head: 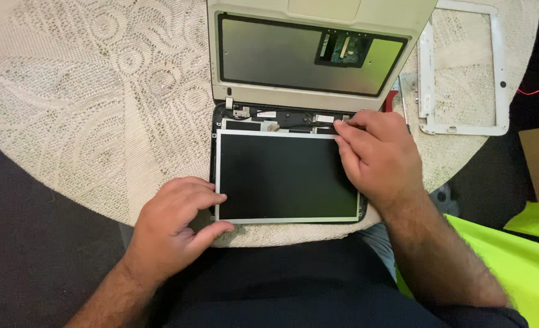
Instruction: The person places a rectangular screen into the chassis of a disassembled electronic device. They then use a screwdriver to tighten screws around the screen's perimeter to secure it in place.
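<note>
A small laptop (309, 54) lies opened flat on a round table with a lacy cream cloth (99, 91). Its dark screen panel (284, 176) sits loose in the black lid, close to the near edge. The left hand (175, 225) rests at the panel's near left corner, fingers bent, thumb and finger touching its edge. The right hand (379, 155) lies over the far right corner, fingertips pinching something small by the hinge. A white plastic frame (497, 67) lies far right.
</note>
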